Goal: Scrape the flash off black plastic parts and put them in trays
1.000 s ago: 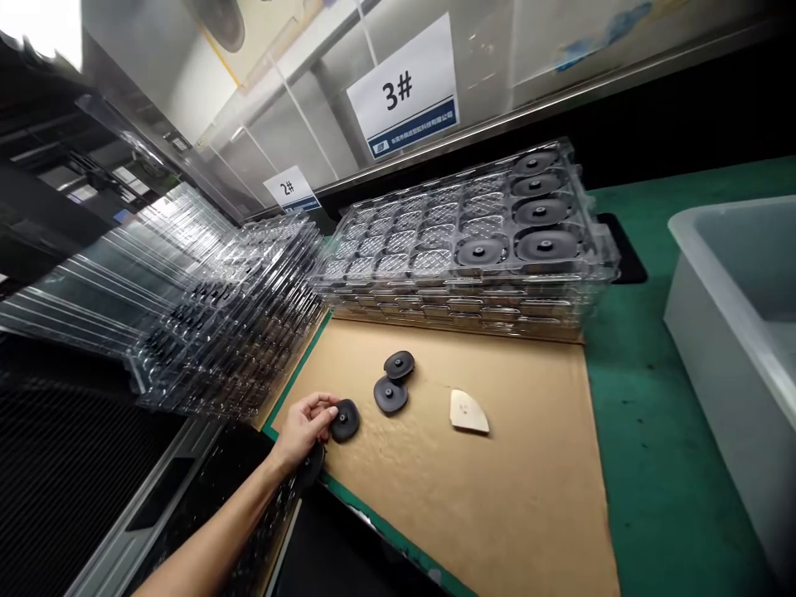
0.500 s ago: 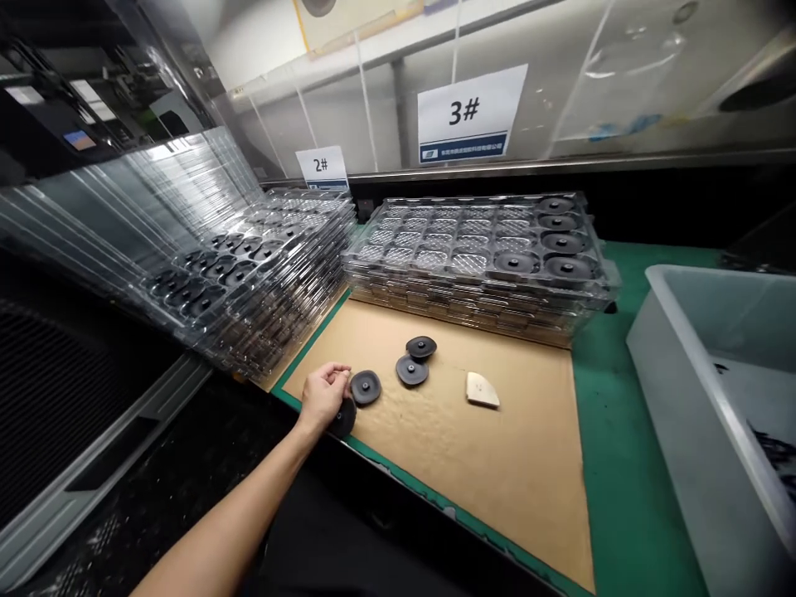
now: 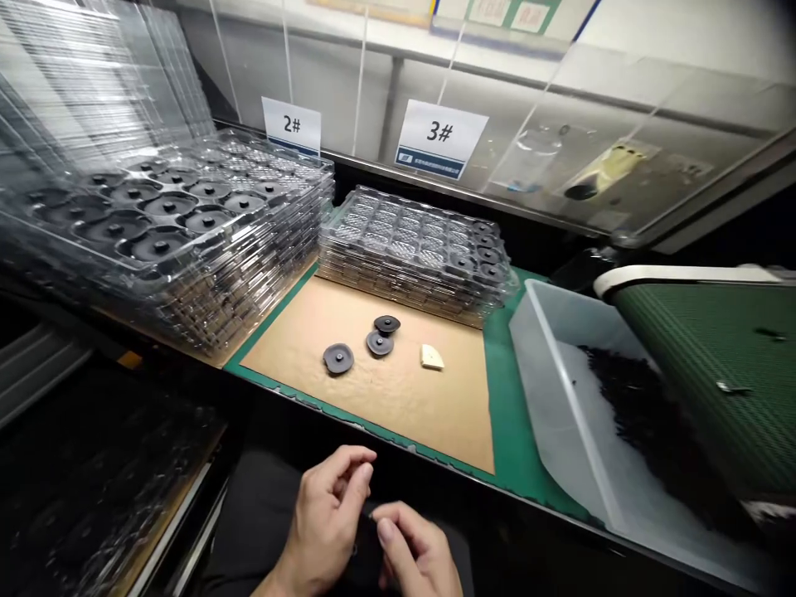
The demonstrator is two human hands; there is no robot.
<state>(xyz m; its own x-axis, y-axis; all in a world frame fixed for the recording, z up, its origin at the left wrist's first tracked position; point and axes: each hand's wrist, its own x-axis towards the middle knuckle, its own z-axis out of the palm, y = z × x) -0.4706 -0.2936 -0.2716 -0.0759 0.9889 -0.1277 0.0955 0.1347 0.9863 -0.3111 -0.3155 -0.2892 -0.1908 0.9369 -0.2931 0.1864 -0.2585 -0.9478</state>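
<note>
Head view of a person's two bare hands above dark clothing, in front of the near edge of a green surface (image 3: 519,431). The left hand (image 3: 329,514) is curled, thumb and forefinger drawn close; the right hand (image 3: 418,551) lies just beside it, its thumb and forefinger likewise near each other. Whether either grip encloses an object cannot be told against the dark background. Beyond the hands, three black, rounded discs with raised central studs rest on a flat brown cardboard sheet (image 3: 429,414): a left disc (image 3: 337,359) lies apart, while a middle disc (image 3: 380,343) and a rear disc (image 3: 386,324) meet at their edges. To their right lies a cream, quarter-round block (image 3: 431,357). Behind stands a stack of clear plastic compartment trays (image 3: 379,228), similar discs occupying its right-hand pockets; a taller clear tray stack (image 3: 249,257) stands at left, and a translucent grey plastic bin (image 3: 541,398) at right.
</note>
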